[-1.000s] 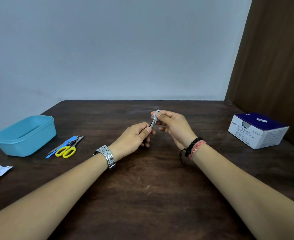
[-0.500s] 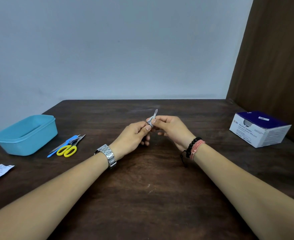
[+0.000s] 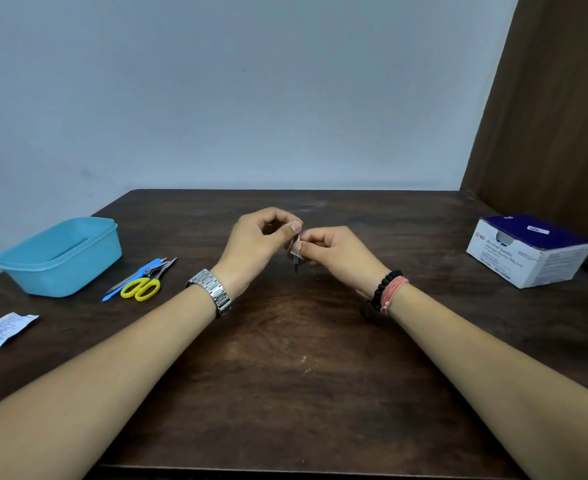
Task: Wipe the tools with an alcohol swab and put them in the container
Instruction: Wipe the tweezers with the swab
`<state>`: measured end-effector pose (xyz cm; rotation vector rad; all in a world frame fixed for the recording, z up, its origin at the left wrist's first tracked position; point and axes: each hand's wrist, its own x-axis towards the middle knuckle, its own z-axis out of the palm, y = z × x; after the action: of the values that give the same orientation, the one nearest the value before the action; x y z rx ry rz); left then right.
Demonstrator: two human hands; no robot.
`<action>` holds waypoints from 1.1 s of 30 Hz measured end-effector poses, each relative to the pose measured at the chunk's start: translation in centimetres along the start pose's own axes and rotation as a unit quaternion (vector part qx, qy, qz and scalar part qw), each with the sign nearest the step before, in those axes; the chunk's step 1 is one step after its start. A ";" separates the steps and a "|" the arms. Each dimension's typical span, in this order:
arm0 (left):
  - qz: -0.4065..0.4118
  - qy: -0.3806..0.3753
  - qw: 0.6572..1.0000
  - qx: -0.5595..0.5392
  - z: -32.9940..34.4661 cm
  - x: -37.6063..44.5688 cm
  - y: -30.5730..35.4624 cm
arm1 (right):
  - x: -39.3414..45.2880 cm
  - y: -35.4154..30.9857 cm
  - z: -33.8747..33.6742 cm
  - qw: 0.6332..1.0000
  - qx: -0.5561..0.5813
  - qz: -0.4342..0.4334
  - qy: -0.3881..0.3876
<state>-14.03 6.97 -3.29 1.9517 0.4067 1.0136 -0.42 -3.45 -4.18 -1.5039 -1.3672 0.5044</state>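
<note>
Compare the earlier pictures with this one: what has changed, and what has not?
The left hand rose and flipped the thin metal tool, so its tip points down instead of up. The right hand kept the swab pinched around it. The blue container, scissors and swab box stayed put.

Bare table point(image 3: 285, 375) lies open near and centre. Far left, container point(image 3: 60, 256), scissors point(image 3: 141, 289) and wrapper point(image 3: 3, 329) obstruct; far right, swab box point(image 3: 528, 252) stands against the wall.

Soft, even, dimmish light; faint shadows under both forearms. Wide-angle bending toward 3 and 9 o'clock. Slight blur at the pinched fingertips point(image 3: 296, 227).
</note>
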 end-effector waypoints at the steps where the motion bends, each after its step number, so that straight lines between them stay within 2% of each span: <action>1: -0.002 0.011 1.000 -0.002 0.0 0.0 0.0 | -0.1 0.0 -0.1 1.000 -0.004 0.000 -0.001; 6: -0.022 0.063 0.996 -0.062 -0.2 0.2 0.4 | -0.2 0.1 -0.3 1.000 -0.014 0.001 -0.007; 12: -0.023 0.032 0.998 -0.046 0.2 -0.1 0.2 | -0.4 -0.5 -0.4 0.999 -0.018 -0.008 0.033; 18: -0.020 0.094 0.993 -0.070 -0.4 0.2 0.6 | -0.2 -0.2 -0.4 0.999 -0.045 0.009 0.029; 25: -0.039 0.042 0.997 -0.055 0.5 -0.4 0.3 | -0.3 -0.5 -0.3 0.997 -0.044 -0.019 0.062; 33: -0.043 0.083 0.993 -0.069 -0.2 0.0 0.2 | -0.4 -0.5 -0.3 0.997 -0.070 0.014 0.028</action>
<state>-14.26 6.92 -3.04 1.7187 0.4948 1.1220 -0.52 -3.97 -3.78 -1.6394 -1.3619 0.3869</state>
